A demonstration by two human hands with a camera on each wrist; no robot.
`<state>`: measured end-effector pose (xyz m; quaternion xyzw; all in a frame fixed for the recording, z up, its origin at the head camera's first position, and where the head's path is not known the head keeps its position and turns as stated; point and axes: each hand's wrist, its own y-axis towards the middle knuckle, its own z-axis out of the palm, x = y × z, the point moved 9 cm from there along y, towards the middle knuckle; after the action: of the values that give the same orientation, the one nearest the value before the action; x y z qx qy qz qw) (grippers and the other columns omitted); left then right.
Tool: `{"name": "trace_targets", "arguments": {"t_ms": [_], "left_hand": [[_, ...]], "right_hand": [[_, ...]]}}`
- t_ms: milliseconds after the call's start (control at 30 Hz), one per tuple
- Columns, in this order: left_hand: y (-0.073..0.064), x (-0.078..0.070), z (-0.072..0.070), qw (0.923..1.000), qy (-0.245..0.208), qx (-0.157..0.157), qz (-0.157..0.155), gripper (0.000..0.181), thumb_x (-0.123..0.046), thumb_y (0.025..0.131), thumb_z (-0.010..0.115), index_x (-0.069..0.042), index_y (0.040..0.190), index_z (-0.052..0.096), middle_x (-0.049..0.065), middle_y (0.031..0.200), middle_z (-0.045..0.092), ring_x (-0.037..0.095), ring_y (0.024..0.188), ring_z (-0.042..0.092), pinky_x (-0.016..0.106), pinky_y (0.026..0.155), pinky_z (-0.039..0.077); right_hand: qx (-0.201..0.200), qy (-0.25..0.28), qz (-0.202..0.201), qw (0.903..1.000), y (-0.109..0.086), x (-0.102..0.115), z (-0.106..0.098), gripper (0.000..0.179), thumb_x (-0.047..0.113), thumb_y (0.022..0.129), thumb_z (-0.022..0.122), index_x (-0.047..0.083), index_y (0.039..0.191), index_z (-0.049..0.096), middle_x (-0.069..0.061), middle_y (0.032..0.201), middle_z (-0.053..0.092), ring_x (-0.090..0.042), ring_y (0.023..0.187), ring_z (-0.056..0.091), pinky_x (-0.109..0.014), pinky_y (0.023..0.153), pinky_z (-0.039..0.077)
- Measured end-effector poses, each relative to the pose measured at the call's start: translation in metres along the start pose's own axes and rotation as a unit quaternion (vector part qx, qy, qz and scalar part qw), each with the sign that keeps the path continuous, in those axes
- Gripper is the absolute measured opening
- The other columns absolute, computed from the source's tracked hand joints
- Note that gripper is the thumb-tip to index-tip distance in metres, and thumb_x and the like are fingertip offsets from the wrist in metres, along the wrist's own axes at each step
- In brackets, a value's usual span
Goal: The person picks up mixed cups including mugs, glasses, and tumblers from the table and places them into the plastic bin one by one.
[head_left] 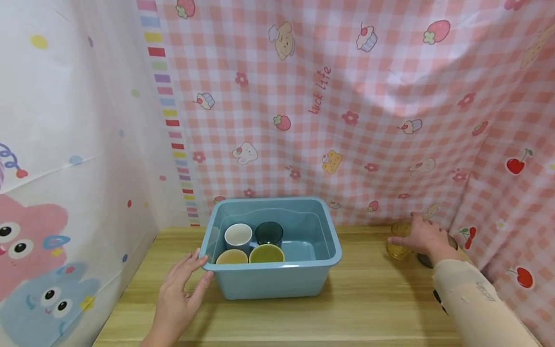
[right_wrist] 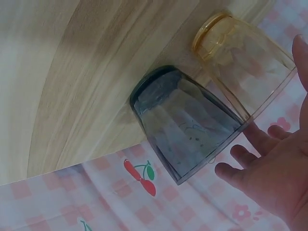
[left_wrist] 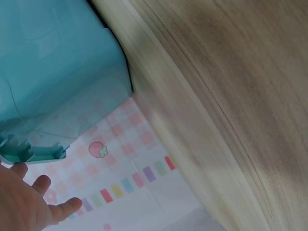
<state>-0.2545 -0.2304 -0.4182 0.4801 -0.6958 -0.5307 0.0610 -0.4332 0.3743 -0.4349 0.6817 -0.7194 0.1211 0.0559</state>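
I have my right hand [head_left: 427, 237] out at the bin's 3 o'clock, at the amber glass [right_wrist: 240, 57], which stands on the bench [head_left: 368, 294]. As I read it, the step in hand is getting hold of that glass. The right wrist view shows the thumb on one side of its rim and the fingers on the other, spread and loose. I see no firm grip, and I cannot tell whether skin meets glass.

The grey glass [right_wrist: 187, 127] stands just beside it, at about 4 o'clock from the amber one as the head view shows them. Whether the two touch I cannot make out.

My left hand [head_left: 178, 294] rests at the bin [head_left: 273, 283], fingertips on the rim toward 8 o'clock and thumb near the outer wall. Its fingers are nearly straight, not clenched; I take it to be steadying the bin.

Inside, the white cup [head_left: 238, 235] sits at 10 o'clock, the dark cup [head_left: 269, 232] near 12, the tan cup [head_left: 231, 258] at 8 and the olive cup [head_left: 266, 254] at 6. Bare floor shows toward 3.

For the next move, I judge I need thumb and fingers brought together evenly on the amber rim, then a straight lift that keeps my lower fingers from nudging the grey glass.
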Motion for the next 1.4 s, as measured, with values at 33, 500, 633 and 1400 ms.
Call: {"name": "trace_targets", "arguments": {"t_ms": [33, 500, 633, 1400], "left_hand": [[0.000, 0.000, 0.000, 1.0000, 0.001, 0.001, -0.002, 0.049, -0.003, 0.082, 0.089, -0.014, 0.128, 0.077, 0.016, 0.135, 0.075, 0.045, 0.124, 0.067, 0.008, 0.122, 0.030], [0.001, 0.001, 0.000, 0.9999, 0.009, 0.006, -0.008, 0.048, -0.004, 0.082, 0.089, -0.012, 0.128, 0.077, 0.018, 0.136, 0.074, 0.047, 0.125, 0.067, 0.007, 0.121, 0.027], [0.001, 0.001, 0.000, 0.9999, 0.007, 0.010, -0.012, 0.048, -0.004, 0.082, 0.089, -0.011, 0.128, 0.077, 0.019, 0.137, 0.074, 0.046, 0.127, 0.066, 0.007, 0.121, 0.026], [0.001, -0.004, -0.002, 0.9999, 0.010, -0.003, 0.004, 0.051, -0.004, 0.081, 0.090, -0.013, 0.128, 0.077, 0.015, 0.137, 0.075, 0.045, 0.124, 0.069, 0.004, 0.119, 0.026]], "right_hand": [[0.000, 0.000, 0.001, 1.0000, 0.000, -0.001, 0.001, 0.143, 0.090, 0.080, 0.066, -0.015, 0.161, 0.011, -0.053, 0.155, 0.027, -0.076, 0.137, 0.027, -0.085, 0.110, 0.030], [-0.003, 0.011, 0.007, 0.9999, 0.001, -0.004, 0.010, 0.134, 0.074, 0.084, 0.077, -0.018, 0.157, 0.013, -0.055, 0.154, 0.025, -0.075, 0.140, 0.020, -0.085, 0.115, 0.018], [-0.004, 0.015, 0.006, 0.9999, 0.001, -0.003, 0.010, 0.133, 0.073, 0.084, 0.078, -0.018, 0.157, 0.013, -0.055, 0.155, 0.024, -0.075, 0.141, 0.019, -0.085, 0.115, 0.018], [-0.019, 0.028, 0.006, 0.9994, 0.005, -0.008, 0.016, 0.127, 0.063, 0.087, 0.079, -0.018, 0.157, 0.012, -0.057, 0.153, 0.024, -0.076, 0.138, 0.020, -0.085, 0.113, 0.021]]}}
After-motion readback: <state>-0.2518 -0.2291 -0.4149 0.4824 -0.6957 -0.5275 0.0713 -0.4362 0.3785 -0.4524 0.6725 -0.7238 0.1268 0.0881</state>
